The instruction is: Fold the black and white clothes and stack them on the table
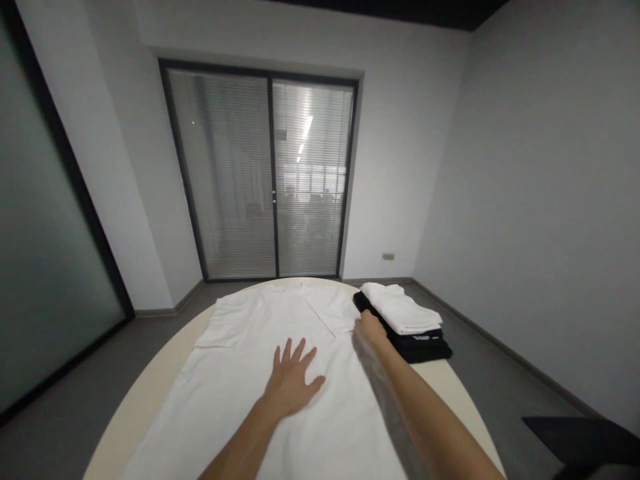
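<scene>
A white T-shirt (260,380) lies spread over the round table, its sleeves toward the far edge. My left hand (293,380) rests flat on the middle of the shirt with its fingers spread. At the shirt's right sleeve, my right hand (373,328) has its fingers closed on the edge of the cloth; its fingertips are partly hidden. Just right of that hand sits a pile of folded clothes, with a white garment (403,309) on top of black ones (423,350).
The pale round table (465,407) shows its rim on both sides. Beyond it stand a glass door with blinds (225,180) and grey-white walls. A black object (580,440) juts in at the lower right.
</scene>
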`<action>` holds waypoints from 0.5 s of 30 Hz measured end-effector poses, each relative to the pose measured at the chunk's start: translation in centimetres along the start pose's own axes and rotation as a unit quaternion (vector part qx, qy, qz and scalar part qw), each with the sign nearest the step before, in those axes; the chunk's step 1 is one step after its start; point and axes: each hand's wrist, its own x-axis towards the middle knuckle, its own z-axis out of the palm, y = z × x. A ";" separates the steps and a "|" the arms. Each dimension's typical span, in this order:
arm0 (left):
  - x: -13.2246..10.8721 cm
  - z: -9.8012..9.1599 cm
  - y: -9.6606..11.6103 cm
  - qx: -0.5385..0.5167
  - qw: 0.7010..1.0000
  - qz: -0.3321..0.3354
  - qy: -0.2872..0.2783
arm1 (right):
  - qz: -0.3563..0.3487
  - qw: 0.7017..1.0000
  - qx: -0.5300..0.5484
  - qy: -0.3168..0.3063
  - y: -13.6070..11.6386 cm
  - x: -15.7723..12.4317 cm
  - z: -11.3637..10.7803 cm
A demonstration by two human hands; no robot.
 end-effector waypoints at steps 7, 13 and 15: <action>0.8 0.1 -2.1 0.058 0.993 -0.086 0.060 | -0.020 0.999 -0.022 0.039 -1.7 -1.6 -1.0; 0.9 0.7 -2.8 0.058 0.992 -0.085 0.073 | -0.086 0.992 -0.050 0.073 -5.8 -3.6 -2.7; 1.0 0.9 -2.8 0.058 0.991 -0.087 0.078 | -0.116 0.989 -0.051 0.074 -7.4 -4.5 -3.0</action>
